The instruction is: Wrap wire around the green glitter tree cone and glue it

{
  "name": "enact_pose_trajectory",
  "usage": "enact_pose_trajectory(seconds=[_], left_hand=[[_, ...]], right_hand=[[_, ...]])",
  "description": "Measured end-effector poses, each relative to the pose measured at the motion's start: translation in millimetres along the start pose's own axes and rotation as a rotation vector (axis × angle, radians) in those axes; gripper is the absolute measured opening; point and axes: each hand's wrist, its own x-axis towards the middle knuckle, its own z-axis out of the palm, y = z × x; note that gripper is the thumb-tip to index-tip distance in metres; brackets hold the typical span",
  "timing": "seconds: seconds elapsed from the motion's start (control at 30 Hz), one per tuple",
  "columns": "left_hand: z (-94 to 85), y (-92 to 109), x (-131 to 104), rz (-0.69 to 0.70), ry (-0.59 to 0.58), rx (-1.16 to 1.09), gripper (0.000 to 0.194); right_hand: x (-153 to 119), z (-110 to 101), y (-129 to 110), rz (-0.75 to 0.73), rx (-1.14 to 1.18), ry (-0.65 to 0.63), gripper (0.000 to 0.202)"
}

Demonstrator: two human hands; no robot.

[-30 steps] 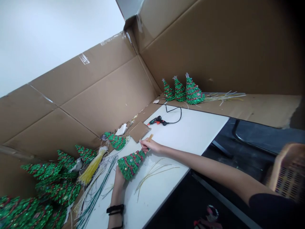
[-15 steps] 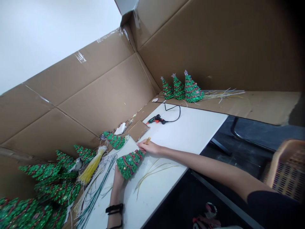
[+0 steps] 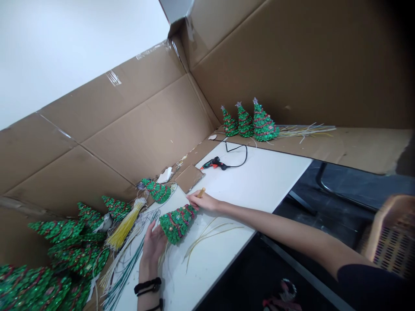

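Observation:
A green sparkly cone tree [image 3: 177, 223] with red garlands lies tilted above the white board [image 3: 269, 168], its narrow end at my right hand. My right hand [image 3: 201, 201] is closed around a small tan stick [image 3: 201, 192], its fingertips at the tree's tip. Beside the tree's wide base, my left hand [image 3: 154, 242] is open, palm up with fingers spread. Pale yellow strands [image 3: 207, 235] lie on the board below the tree.
A black and orange glue gun [image 3: 215, 163] with its cord rests near a cardboard piece [image 3: 189, 177]. Three small trees [image 3: 265, 123] stand at the back. More trees [image 3: 78, 259], yellow strands [image 3: 126, 226] and green strands [image 3: 128, 272] lie left. A basket [image 3: 394, 242] is at right.
My left hand has come away from the tree's base toward the left and opened. My right hand and the tree stay nearly in place.

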Motion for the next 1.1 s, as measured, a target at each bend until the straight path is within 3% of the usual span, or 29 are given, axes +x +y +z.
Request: enact_pose_trajectory(seconds=[0.07,0.2,0.47,0.7,0.87,1.1], left_hand=[[3.3,-1,1,-0.057,0.002,-0.087,0.043],[5.5,-10,10,-0.066,0.059,-0.182,0.027],[-6.8,-21,17,-0.126,-0.031,-0.243,0.023],[-14.0,-29,20,-0.163,-0.042,-0.315,0.021],[-14.0,-30,20,-0.151,-0.056,-0.295,0.023],[-2.6,-27,10,-0.112,-0.137,-0.321,0.020]], right_hand=[[0,0,-1,0.006,0.008,-0.007,0.040],[2,-1,3,0.025,0.057,0.010,0.034],[5,2,14,-0.038,0.059,0.035,0.046],[-1,14,18,-0.058,0.119,0.159,0.050],[-1,13,21,0.023,0.127,0.206,0.054],[-3,15,23,0.022,0.102,0.263,0.057]])
